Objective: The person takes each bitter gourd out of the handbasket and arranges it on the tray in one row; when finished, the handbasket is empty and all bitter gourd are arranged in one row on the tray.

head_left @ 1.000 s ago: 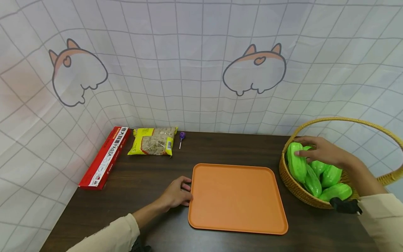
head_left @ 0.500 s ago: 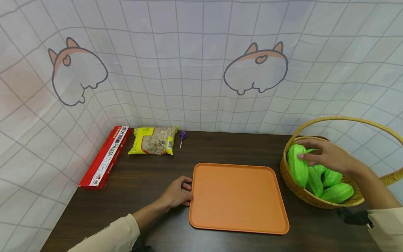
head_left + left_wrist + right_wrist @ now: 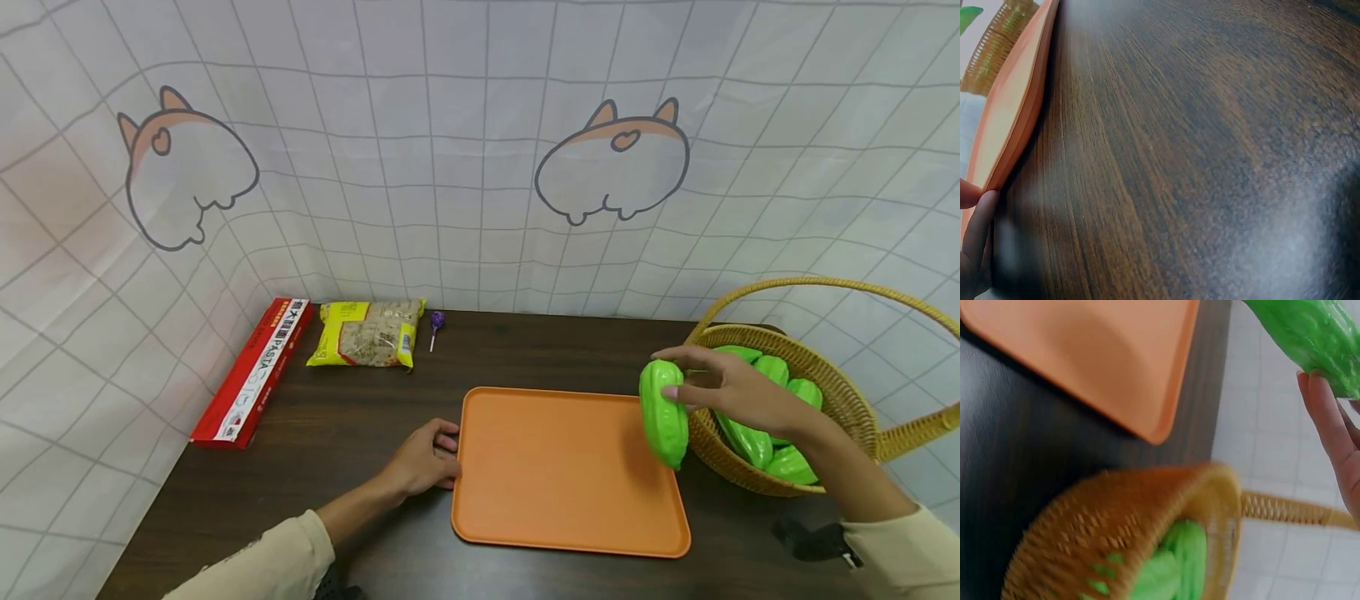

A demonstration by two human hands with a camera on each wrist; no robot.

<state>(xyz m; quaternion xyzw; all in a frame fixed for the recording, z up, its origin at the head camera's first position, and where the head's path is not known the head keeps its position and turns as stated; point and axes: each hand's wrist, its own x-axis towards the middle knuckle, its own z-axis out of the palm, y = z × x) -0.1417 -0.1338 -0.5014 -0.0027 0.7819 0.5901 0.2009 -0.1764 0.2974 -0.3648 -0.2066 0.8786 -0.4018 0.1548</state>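
Note:
My right hand (image 3: 731,392) holds a bright green, bumpy bitter melon (image 3: 663,417) between thumb and fingers. The melon hangs upright above the right edge of an orange tray (image 3: 562,475), casting a shadow on it. In the right wrist view the bitter melon (image 3: 1313,337) appears at the top right, at the fingertips. My left hand (image 3: 422,460) grips the tray's left rim. The left wrist view shows fingers (image 3: 982,219) against that rim (image 3: 1013,144). Right of the tray stands a wicker basket (image 3: 855,408) with several more green melons (image 3: 750,442) in it.
At the back left lie a red pasta box (image 3: 251,375), a yellow plastic food bag (image 3: 371,335) and a purple lollipop (image 3: 437,321). The basket's tall handle (image 3: 825,283) arches above its contents. A white grid-patterned cloth (image 3: 465,167) hangs behind the dark wooden table (image 3: 510,350).
My right hand has lifted the bitter melon out of the basket and carried it left to the tray's right edge. The left hand has stayed at the tray's rim.

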